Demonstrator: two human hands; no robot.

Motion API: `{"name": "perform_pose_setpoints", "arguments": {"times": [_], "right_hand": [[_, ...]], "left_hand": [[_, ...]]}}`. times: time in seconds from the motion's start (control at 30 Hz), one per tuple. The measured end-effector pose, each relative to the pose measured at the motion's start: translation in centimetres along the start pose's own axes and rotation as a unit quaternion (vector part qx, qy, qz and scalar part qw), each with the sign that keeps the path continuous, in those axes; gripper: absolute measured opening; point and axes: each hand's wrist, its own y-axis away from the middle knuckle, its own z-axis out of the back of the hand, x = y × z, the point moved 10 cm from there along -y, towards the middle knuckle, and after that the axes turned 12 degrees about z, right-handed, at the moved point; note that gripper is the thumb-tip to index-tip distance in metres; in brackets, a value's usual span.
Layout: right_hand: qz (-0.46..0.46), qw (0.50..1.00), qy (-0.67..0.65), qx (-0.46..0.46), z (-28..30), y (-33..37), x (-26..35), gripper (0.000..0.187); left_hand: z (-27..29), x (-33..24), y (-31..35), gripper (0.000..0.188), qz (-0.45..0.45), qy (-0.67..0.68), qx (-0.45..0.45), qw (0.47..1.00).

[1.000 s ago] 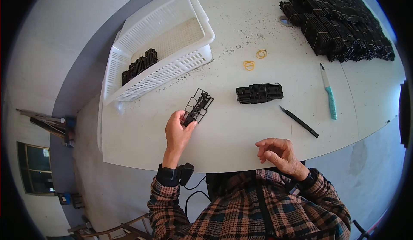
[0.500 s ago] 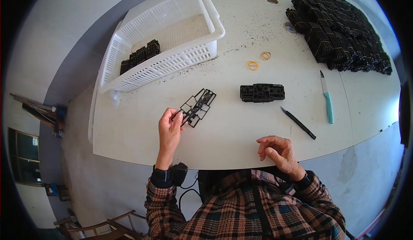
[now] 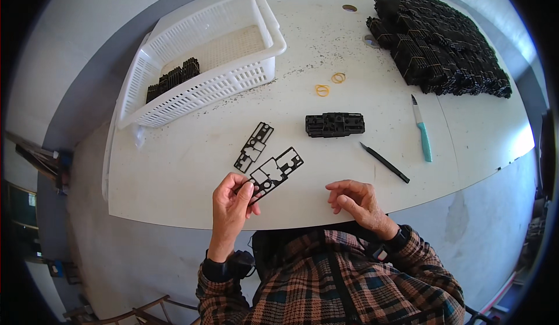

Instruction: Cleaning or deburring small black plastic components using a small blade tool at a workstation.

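My left hand (image 3: 233,201) pinches one end of a flat black plastic frame (image 3: 276,173) between thumb and fingers. The frame has open cut-outs and tilts up to the right over the table. Just beyond it, a second black plastic frame (image 3: 254,146) lies flat on the white surface. At the near edge of the table, my right hand (image 3: 360,204) hovers with loosely bent fingers apart and nothing in them. Farther on, a thick stack of black frames (image 3: 335,125) sits between the two hands.
A black pen-shaped craft knife (image 3: 385,163) and a knife with a turquoise handle (image 3: 425,139) lie right. Yellow rubber bands (image 3: 322,90) are beyond the stack. A white basket (image 3: 215,86) holding black bundles (image 3: 173,80) stands far left; many banded bundles (image 3: 445,45) are piled far right.
My left hand has drawn one frame nearer to me, apart from the other, which now lies separately on the table. My right hand stays much the same. The whole view has shifted slightly.
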Motion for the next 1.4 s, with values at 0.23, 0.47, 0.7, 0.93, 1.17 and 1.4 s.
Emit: {"name": "perform_pose_setpoints", "arguments": {"times": [0.23, 0.47, 0.7, 0.93, 1.17, 1.4], "right_hand": [[0.010, 1.000, 0.014, 0.000, -0.5, -0.6, 0.4, 0.041], [0.006, 0.999, 0.015, -0.036, 0.0, -0.6, 0.3, 0.040], [0.001, 0.998, -0.012, -0.060, -0.3, -0.6, -0.1, 0.031], [-0.007, 0.998, -0.010, -0.055, 0.2, -0.7, -0.4, 0.027], [-0.027, 0.996, -0.002, -0.086, 0.8, -0.2, -1.0, 0.028], [-0.034, 0.995, 0.008, -0.091, 1.0, -0.2, -0.9, 0.029]], "left_hand": [[-1.7, 0.8, 0.6, 0.020, 0.011, 0.016, 0.027, 0.999], [-3.6, 1.1, 0.7, 0.019, 0.015, 0.029, 0.058, 0.998], [-4.5, 1.3, 0.6, 0.015, -0.004, 0.018, 0.083, 0.996], [-5.3, 2.9, 0.0, 0.016, 0.003, 0.002, 0.113, 0.994], [-6.6, 2.7, 0.0, 0.042, -0.030, -0.054, 0.097, 0.993], [-8.1, -0.6, 1.0, 0.066, -0.174, -0.275, 0.003, 0.946]]}}
